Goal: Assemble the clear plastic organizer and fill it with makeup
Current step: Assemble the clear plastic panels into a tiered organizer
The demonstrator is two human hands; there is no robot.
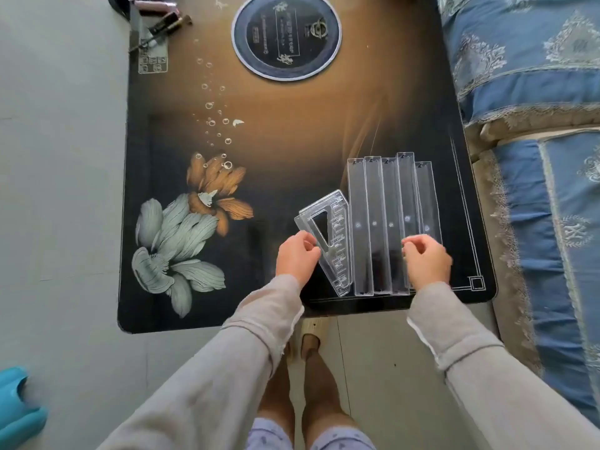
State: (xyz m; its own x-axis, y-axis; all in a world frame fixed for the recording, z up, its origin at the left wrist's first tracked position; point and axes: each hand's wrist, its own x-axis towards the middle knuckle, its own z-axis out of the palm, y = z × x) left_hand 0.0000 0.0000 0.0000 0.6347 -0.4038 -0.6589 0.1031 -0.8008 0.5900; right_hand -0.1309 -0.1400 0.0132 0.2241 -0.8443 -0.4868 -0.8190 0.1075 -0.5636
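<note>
Side panels (pixel 339 216) are edged at nine o'clock by the left grip (pixel 297 256), twelve-to-six strips (pixel 373 206) overlain by the right grip (pixel 425 261); holds cannot be told.

Clear, glossy hard plastic: slat panels (pixel 373 228) and triangular side pieces (pixel 339 222). Dark tabletop (pixel 292 134) smooth, glossy, flower-printed. Shiny, glass-like inset plate (pixel 286 35). Matt soft cloth on sleeves (pixel 256 332). Woven blue cloth, lace-edged, on sofa cover (pixel 526 92). Pale floor (pixel 58 157) smooth, slight sheen.
</note>
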